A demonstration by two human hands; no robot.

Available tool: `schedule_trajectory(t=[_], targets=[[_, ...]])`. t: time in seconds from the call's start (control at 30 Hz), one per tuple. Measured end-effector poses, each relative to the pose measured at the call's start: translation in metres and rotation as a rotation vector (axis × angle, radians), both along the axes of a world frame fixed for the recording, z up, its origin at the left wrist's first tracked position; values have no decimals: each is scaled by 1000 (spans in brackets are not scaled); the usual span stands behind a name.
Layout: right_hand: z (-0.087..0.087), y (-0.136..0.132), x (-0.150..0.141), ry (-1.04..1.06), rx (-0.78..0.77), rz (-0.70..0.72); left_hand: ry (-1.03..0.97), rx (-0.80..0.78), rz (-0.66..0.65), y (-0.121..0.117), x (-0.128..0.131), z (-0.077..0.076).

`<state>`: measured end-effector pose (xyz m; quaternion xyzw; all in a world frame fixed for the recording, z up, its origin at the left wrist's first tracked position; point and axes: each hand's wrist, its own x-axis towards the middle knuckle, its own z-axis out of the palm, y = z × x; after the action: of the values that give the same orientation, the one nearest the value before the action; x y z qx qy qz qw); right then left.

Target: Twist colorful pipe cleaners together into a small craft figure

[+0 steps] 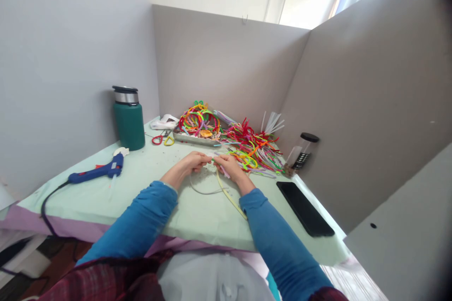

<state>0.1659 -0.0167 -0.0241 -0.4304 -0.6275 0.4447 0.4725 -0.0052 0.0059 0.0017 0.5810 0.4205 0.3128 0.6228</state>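
Over the middle of the pale green table cover (208, 225), we record both hands at work close together. Our left hand (197, 161) is closed in a pinch, its fingertips on a small green piece (213, 160). Our right hand (229, 167) is likewise closed, pinching the same green piece from the other side; a pale lilac strip (223, 171) shows at its fingers. Below the hands we note a pale yellow strip (231, 198), running down toward the right sleeve, and a thin grey strand (206, 193) curving across the cover.

Beyond the hands: a metal tray (196, 139) heaped with coloured loops (199, 121); just right of it, a loose pile of fuzzy stems (252, 143), mostly red, with orange, green and white among them. Left side: blue glue gun (100, 171), lying flat, its cord off the near edge; green bottle (129, 124), upright. Right side: black phone (304, 209), flat, and a clear container (301, 154) with a black lid, near the partition (356, 117).
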Motion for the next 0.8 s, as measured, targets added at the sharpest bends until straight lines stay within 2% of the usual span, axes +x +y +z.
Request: schedule_trajectory(t=[0.4,0.57,0.73,0.8], targets=[[-9,10,4,52,8,-51,-34,-51,21,3,1,-3],[-5,9,5,51,-16,-52,-41,-45,40,3,0,-1],[-6,15,9,91,2,-190,-9,-84,55,3,1,-1],[-9,18,12,0,57,-262,28,-74,71,4,1,-2]])
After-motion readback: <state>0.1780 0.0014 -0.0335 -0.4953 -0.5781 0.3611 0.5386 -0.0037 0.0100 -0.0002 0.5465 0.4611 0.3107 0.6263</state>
